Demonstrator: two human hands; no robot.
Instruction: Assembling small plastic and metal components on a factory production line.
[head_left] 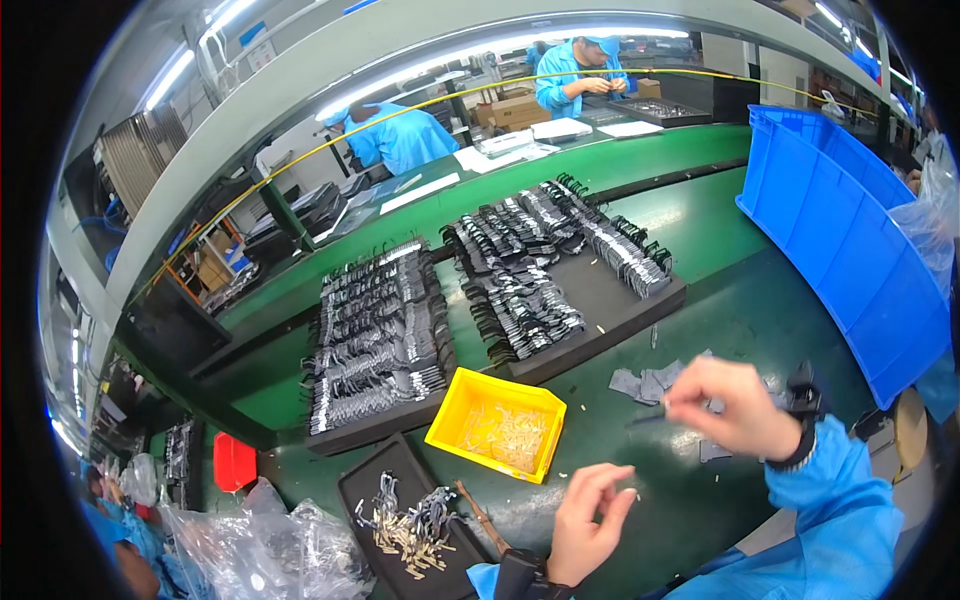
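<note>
A thin dark rod (648, 416) is pinched in the right hand (735, 405), fingers closed on its end, above the green surface (700, 300). At eight o'clock from it, the left hand (585, 520) hovers with fingers loosely spread, holding nothing. A yellow bin (452, 408) sits at nine o'clock; open surface lies between the hands.
</note>
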